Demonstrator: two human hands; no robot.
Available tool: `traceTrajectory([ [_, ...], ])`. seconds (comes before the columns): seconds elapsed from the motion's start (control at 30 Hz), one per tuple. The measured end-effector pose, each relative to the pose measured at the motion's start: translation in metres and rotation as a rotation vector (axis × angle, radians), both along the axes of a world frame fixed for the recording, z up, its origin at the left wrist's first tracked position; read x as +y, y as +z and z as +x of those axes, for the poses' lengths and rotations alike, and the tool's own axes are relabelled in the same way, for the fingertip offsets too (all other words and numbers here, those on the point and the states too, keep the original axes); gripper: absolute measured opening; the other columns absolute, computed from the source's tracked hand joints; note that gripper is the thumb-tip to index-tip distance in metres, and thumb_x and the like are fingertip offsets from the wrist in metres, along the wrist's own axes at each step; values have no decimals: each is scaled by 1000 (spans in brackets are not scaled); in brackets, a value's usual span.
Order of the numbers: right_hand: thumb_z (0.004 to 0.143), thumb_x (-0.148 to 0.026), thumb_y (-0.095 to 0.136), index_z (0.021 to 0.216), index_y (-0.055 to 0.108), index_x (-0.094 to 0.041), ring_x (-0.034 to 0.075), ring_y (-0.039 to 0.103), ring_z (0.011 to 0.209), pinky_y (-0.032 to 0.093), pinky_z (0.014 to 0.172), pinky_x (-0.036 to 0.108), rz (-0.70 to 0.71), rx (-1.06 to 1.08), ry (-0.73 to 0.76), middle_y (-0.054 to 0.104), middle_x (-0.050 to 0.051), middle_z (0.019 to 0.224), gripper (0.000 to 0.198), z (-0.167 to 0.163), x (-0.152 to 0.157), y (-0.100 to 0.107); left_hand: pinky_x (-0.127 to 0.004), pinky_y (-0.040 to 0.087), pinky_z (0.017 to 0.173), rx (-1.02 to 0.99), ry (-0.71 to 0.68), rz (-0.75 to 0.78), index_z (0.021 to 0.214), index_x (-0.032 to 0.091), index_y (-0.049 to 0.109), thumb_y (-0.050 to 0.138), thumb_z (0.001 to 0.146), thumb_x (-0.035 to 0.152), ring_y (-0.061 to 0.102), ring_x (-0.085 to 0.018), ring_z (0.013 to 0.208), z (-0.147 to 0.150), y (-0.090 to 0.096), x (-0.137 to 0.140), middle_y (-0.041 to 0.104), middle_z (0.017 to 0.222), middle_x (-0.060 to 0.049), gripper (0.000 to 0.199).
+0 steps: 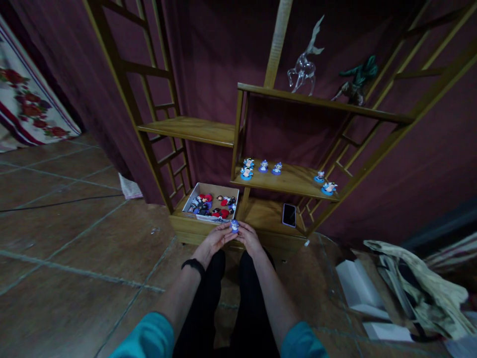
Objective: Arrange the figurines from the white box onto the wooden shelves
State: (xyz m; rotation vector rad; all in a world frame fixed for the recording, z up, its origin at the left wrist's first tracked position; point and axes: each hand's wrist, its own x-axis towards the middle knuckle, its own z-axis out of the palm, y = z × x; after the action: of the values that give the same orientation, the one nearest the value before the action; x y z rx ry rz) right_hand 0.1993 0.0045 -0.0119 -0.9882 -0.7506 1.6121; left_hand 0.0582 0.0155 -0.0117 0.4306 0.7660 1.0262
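A small purple and white figurine (234,226) is held upright between my two hands, in front of the shelf unit. My left hand (217,237) has its fingers closed on the figurine's left side. From the other side my right hand (248,235) grips it as well. Just beyond my left hand stands an open cardboard box (217,219) with several red, black and purple figurines (203,204) lying in it. Two purple figurines (270,167) stand on the shelf above, beside blue-based figurines (246,172) at its left end.
More blue-based figurines (329,188) stand at the right end of the middle shelf (290,185). A phone (289,215) lies on the bottom shelf. Higher up are a clear deer ornament (303,69) and a dark green statue (357,82). A white box (359,286) and cloth (421,283) lie on the floor at right.
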Motion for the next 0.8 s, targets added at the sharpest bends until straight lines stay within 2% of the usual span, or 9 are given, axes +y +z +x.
traceTrajectory([
  [0.23,59,-30,69,103,62,-25,21,60,94,49,81,37,59,-2,8,65,3,104,45,-2,-2,-2,-30,56,71,15,15,29,91,6,62,60,70,-4,67,-18,72,-1,-7,4,69,81,-13,23],
  [0.47,58,-31,71,100,63,-23,22,60,95,49,81,37,112,-28,43,66,4,101,44,-4,-2,-3,-30,56,72,24,6,34,90,6,63,62,68,-5,67,-17,70,0,-9,5,69,81,-11,25],
  [0.67,56,-30,73,99,64,-22,22,61,92,49,81,36,119,-51,11,67,4,97,44,-6,-1,-4,-30,55,73,-17,7,13,89,7,62,57,74,-1,67,-16,70,-1,-5,4,69,81,-12,18],
  [0.8,57,-34,72,96,64,-20,21,62,91,49,81,36,108,-47,21,67,5,97,42,-6,0,-4,-31,55,76,-47,-34,40,96,8,61,57,74,-2,67,-17,74,-3,-3,2,68,87,-12,24],
])
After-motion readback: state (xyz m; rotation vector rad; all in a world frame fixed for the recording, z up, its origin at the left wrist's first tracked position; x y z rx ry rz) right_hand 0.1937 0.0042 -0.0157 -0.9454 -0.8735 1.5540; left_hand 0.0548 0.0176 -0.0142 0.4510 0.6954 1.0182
